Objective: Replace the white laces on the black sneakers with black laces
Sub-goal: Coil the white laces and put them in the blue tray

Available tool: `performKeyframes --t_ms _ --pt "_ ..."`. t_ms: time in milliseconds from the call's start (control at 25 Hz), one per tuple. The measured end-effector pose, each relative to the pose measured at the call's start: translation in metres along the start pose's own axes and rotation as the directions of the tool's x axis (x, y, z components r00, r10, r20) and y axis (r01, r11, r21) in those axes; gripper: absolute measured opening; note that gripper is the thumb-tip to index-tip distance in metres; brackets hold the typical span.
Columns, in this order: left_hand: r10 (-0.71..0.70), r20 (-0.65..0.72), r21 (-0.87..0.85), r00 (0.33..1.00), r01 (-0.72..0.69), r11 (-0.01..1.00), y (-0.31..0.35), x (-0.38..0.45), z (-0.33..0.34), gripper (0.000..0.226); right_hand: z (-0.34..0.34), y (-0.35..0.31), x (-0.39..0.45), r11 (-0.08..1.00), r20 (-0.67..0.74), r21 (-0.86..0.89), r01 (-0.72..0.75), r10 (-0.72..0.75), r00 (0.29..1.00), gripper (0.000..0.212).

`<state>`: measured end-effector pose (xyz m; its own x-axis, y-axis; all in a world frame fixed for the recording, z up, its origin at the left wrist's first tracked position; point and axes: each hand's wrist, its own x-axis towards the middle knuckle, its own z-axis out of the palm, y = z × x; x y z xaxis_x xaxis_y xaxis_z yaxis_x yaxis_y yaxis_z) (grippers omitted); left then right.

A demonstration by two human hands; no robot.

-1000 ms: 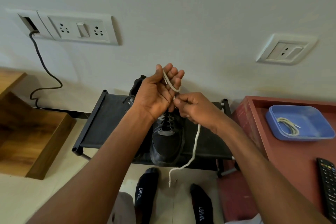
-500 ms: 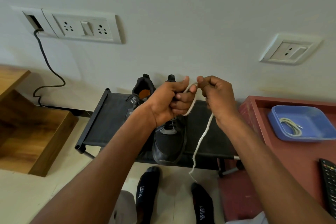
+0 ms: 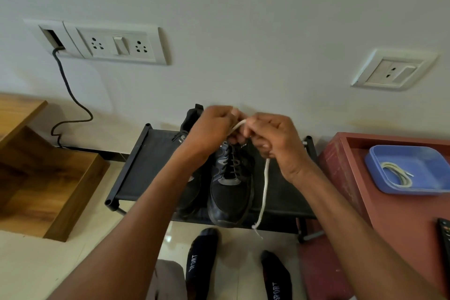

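Note:
Two black sneakers stand on a low black rack (image 3: 146, 161); the right sneaker (image 3: 230, 195) shows black laces, the left sneaker (image 3: 190, 117) is mostly hidden behind my left arm. My left hand (image 3: 209, 129) and my right hand (image 3: 272, 139) are raised above the shoes, fingers curled, both gripping a white lace (image 3: 264, 192). A short stretch of the lace runs between the hands, and its free end hangs from my right hand down past the rack's front edge.
A blue tray (image 3: 428, 161) holding another coiled white lace (image 3: 397, 174) sits on a red table (image 3: 389, 214) at right, with a remote (image 3: 444, 234) near its edge. Wooden steps (image 3: 48, 178) stand at left. My socked feet (image 3: 202, 263) are below the rack.
Both hands stayed raised and drew closer together, the left closing from spread fingers into a fist. The lace has been gathered into the hands, so its hanging tail is shorter.

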<state>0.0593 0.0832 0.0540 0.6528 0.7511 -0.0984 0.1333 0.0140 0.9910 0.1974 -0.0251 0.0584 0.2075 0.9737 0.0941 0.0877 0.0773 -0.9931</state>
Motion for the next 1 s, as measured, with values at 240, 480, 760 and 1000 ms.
performKeyframes --t_ms 240,480,760,1000 --pt "-0.096 0.393 -0.347 0.914 0.245 0.905 0.003 -0.002 0.008 0.063 -0.017 0.013 0.012 0.970 -0.344 -0.190 -0.149 0.076 0.936 0.038" --pt "-0.009 0.087 -0.848 0.996 0.078 0.524 0.006 0.008 0.002 0.043 -0.005 0.014 0.004 0.903 0.265 -0.339 -0.262 0.359 0.895 0.038" --pt "-0.152 0.131 -0.042 0.980 0.159 0.986 0.003 -0.006 0.004 0.061 -0.017 0.002 0.008 0.987 -0.060 0.142 -0.080 0.089 0.994 0.033" --pt "-0.028 0.361 -0.762 0.932 0.312 0.567 0.005 0.002 0.012 0.042 -0.019 0.018 0.009 0.899 -0.035 -0.343 -0.274 0.279 0.960 0.037"
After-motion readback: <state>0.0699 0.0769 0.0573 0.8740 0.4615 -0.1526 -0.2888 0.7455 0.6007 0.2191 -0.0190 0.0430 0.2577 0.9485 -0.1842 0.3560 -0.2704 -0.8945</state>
